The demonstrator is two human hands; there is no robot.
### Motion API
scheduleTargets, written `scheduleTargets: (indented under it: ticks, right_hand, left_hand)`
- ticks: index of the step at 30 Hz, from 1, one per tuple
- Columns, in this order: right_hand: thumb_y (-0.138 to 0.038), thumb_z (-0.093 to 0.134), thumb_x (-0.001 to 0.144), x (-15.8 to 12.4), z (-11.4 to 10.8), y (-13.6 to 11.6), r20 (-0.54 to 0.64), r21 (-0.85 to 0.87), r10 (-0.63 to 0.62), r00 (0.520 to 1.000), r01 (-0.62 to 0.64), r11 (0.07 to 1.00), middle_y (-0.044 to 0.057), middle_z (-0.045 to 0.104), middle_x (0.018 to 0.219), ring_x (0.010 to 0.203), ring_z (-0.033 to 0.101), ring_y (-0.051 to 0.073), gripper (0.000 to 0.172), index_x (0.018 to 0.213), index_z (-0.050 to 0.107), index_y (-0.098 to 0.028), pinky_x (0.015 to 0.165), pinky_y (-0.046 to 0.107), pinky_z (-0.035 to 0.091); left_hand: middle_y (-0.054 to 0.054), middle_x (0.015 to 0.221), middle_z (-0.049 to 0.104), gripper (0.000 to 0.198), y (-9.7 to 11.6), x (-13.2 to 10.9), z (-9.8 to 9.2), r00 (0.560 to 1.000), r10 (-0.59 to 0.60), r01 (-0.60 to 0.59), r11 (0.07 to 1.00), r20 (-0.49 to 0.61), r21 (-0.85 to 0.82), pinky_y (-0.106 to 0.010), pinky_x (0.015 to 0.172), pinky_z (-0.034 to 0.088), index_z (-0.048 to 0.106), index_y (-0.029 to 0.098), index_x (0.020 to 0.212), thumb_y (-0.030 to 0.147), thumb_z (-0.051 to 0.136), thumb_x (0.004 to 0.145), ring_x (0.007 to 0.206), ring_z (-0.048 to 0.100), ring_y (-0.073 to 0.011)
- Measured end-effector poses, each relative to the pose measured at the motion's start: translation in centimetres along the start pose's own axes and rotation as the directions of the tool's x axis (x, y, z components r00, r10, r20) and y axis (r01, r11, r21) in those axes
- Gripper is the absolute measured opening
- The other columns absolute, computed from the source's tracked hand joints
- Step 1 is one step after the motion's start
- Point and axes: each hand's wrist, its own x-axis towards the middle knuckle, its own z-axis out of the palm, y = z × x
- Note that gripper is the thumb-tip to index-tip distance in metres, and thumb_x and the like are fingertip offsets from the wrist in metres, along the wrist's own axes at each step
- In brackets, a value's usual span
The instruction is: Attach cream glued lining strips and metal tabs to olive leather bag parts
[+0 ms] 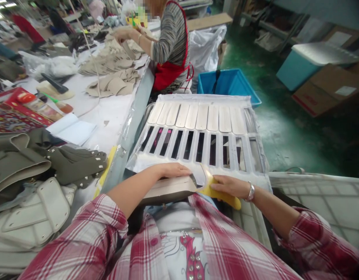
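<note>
My left hand point(174, 170) lies with fingers stretched out along the top of a beige strip-like piece point(170, 186) with a dark edge, close to my waist. Its thumb is hidden. My right hand point(229, 186) is closed around a curved yellow tool point(208, 186), whose exact kind I cannot make out. The tool's pale end touches or nearly touches the strip's right end. Just beyond both hands, a white slotted rack point(194, 165) carries a row of cream, round-ended strips point(202, 116) along its far side.
At left, a table point(109, 112) holds grey-green cut pieces point(77, 161), pale pieces point(36, 217), a notepad point(71, 128) and a red box point(10, 111). A co-worker point(170, 46) handles beige pieces ahead. A blue bin point(230, 83) stands behind the rack; cartons point(331, 87) are at right.
</note>
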Motion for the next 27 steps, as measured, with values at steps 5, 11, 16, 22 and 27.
scheduleTargets:
  ticks: [5,11,16,22,27]
  right_hand:
    - [-0.045,0.043,0.087,0.4,0.8,-0.6,0.261,0.207,0.068,0.963,-0.125,0.97,-0.001,0.057,0.075,0.044,0.055,0.009,0.026,0.09,0.035,-0.02,0.038,0.021,0.042]
    - [-0.038,0.039,0.089,2.4,-0.8,-2.5,0.357,0.009,0.095,0.929,-0.105,0.994,-0.002,0.06,0.064,0.041,0.056,0.012,0.018,0.09,0.035,-0.02,0.038,0.023,0.044]
    - [-0.036,0.039,0.088,3.0,-1.3,-3.1,0.352,-0.101,0.125,0.927,-0.095,0.99,-0.002,0.06,0.061,0.036,0.052,0.011,0.018,0.093,0.037,-0.019,0.034,0.021,0.039]
    - [-0.037,0.038,0.088,3.2,-1.3,-3.3,0.358,-0.118,0.163,0.919,-0.129,0.985,0.001,0.062,0.064,0.036,0.051,0.011,0.022,0.096,0.038,-0.017,0.033,0.022,0.038]
    - [-0.036,0.039,0.088,4.0,-1.9,-4.3,0.359,-0.249,0.177,0.916,-0.088,0.964,0.0,0.059,0.058,0.034,0.048,0.01,0.02,0.092,0.04,-0.017,0.033,0.02,0.037]
  left_hand:
    - [-0.003,0.125,0.056,0.048,0.2,-1.0,0.8,0.996,-0.016,0.013,0.999,-0.091,-0.037,-0.03,0.099,0.035,0.053,0.022,0.123,0.049,0.038,0.086,0.11,0.053,-0.0176]
    - [-0.011,0.146,0.027,0.089,1.9,-4.0,3.1,0.97,0.018,0.019,0.988,-0.242,0.151,-0.039,0.107,0.024,0.018,0.018,0.143,0.064,0.05,0.073,0.131,0.031,-0.0257]
    - [-0.019,0.145,0.025,0.124,3.0,-3.7,6.7,0.897,0.028,0.147,0.922,-0.442,0.358,-0.051,0.106,0.015,0.009,0.015,0.143,0.077,0.06,0.049,0.13,0.025,-0.035]
    - [-0.019,0.14,0.031,0.122,2.9,-2.5,8.2,0.835,0.04,0.225,0.886,-0.55,0.405,-0.05,0.103,0.017,0.012,0.017,0.143,0.08,0.057,0.049,0.124,0.031,-0.0356]
    - [-0.019,0.135,0.036,0.12,2.9,-2.3,8.6,0.784,0.047,0.251,0.888,-0.619,0.385,-0.048,0.104,0.016,0.015,0.013,0.143,0.076,0.059,0.051,0.121,0.033,-0.0339]
